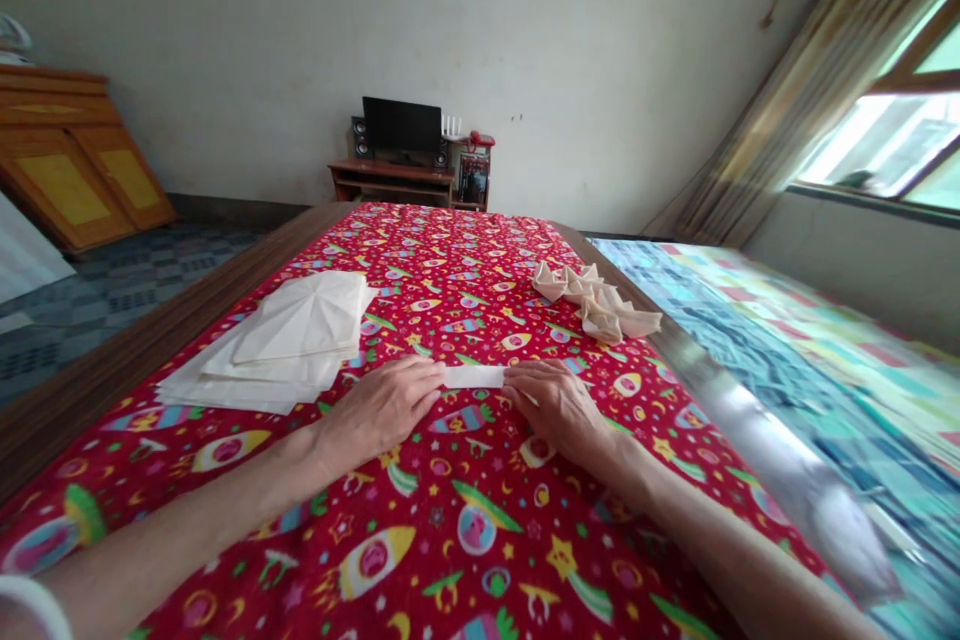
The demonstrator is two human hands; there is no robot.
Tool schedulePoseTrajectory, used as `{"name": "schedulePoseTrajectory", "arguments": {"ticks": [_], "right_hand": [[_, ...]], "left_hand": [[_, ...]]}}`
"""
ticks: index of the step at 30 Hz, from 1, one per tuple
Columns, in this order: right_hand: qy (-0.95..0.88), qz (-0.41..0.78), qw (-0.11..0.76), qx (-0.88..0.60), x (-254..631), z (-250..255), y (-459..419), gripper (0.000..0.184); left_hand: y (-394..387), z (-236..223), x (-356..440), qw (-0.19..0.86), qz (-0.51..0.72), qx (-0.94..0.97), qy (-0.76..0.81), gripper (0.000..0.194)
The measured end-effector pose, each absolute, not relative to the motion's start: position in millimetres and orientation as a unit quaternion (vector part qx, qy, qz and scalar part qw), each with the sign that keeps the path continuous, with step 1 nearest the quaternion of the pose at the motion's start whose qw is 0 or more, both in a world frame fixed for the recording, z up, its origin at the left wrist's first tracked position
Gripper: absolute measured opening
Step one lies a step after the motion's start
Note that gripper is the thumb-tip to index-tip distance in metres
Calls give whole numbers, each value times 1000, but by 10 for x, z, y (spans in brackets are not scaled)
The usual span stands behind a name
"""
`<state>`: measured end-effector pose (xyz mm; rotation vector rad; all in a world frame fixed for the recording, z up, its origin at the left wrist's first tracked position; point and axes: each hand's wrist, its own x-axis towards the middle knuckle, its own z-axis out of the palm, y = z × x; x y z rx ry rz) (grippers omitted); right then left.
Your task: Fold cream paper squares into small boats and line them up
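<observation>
A narrow folded strip of white cloth (474,377) lies on the red patterned tablecloth (465,510). My left hand (386,407) rests palm down with its fingers pressing the strip's left end. My right hand (556,403) lies flat on the strip's right end, fingers together and stretched out. Most of the strip's length is hidden under both hands.
A stack of flat white cloths (281,345) lies at the left of the table. Folded cream napkin shapes (596,302) sit at the far right. The table's wooden edge (112,370) runs along the left. A TV stand (409,170) is against the far wall.
</observation>
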<state>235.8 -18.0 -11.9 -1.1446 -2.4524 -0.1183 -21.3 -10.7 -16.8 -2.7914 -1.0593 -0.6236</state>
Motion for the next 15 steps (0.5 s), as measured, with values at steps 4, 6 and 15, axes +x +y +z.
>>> {"name": "schedulePoseTrajectory", "arguments": {"ticks": [4, 6, 15], "right_hand": [[-872, -72, 187, -446, 2229, -76, -14, 34], [-874, -70, 183, -445, 2191, -73, 43, 39], [-847, 50, 251, -466, 2227, -82, 90, 15]], "left_hand": [[75, -105, -66, 38, -196, -903, -382, 26], [169, -131, -21, 33, -213, -894, -392, 23], [326, -219, -12, -119, -379, -792, -463, 43]]}}
